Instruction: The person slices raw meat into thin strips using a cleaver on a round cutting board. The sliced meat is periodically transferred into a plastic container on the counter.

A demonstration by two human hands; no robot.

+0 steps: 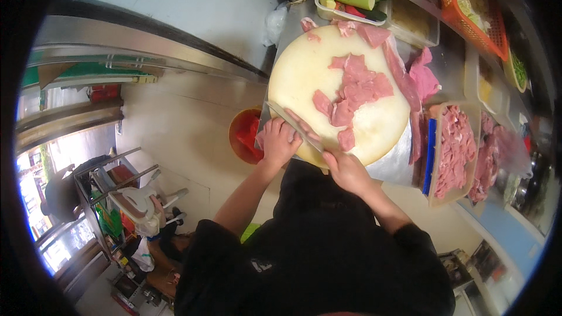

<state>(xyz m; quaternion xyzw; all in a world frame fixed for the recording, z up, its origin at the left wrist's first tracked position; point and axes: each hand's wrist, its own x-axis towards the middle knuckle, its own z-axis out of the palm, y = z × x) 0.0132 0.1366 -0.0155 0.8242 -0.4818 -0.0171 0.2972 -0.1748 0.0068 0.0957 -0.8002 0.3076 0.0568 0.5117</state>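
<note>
My right hand (pixel 347 170) grips the handle end of a kitchen knife (pixel 295 126), whose blade runs up and left over the near-left rim of a round, pale cutting board (pixel 298 74). On the near side of the blade, my left hand (pixel 279 141) curls its fingers over a piece of raw meat (pixel 260 139), mostly hidden beneath it. Along the blade's far side lies a thin strip of meat (pixel 304 123). Several overlapping meat slices (pixel 358 83) spread across the board's middle and right.
Long meat strips (pixel 401 72) drape the board's right rim, near a pink cloth (pixel 423 74). A plastic tub of sliced meat (pixel 454 153) stands right, a vegetable container (pixel 322 11) behind. Below the counter's left edge is a bucket with a red lining (pixel 246 136). An orange basket (pixel 498 37) sits upper right.
</note>
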